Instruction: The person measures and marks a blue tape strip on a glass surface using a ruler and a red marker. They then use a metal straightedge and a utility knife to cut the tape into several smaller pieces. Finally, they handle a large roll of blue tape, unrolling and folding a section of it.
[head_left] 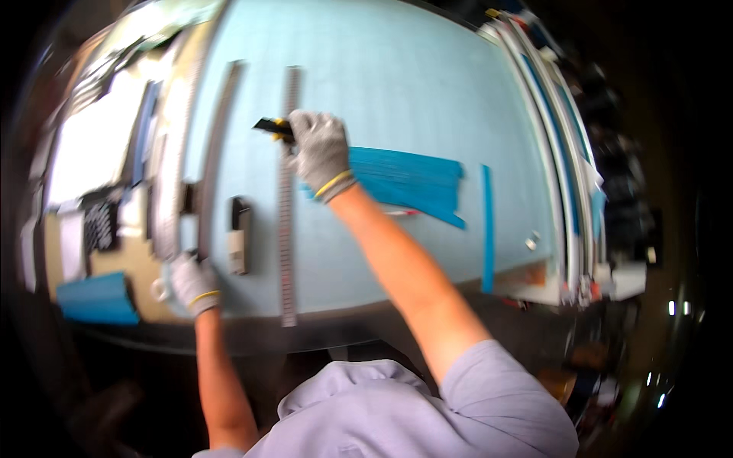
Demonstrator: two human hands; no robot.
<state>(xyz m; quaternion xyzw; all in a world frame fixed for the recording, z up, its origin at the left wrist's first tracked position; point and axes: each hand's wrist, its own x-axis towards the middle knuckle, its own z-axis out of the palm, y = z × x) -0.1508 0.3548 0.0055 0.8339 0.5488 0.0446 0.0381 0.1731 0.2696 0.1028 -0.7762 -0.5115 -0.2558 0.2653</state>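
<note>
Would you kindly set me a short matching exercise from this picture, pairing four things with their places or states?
1. right hand
2. left hand
3. narrow blue strip
4. wide blue piece

A. partly hidden by the right arm
B. left of the middle ruler
C. holding a black-and-yellow tool
D. rightmost of these four

Pairs: 1-C, 2-B, 3-D, 4-A

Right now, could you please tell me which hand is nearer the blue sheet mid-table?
Right. The right hand is at the left end of the blue sheet; the left hand is farther to its left, near the front of the table.
</note>
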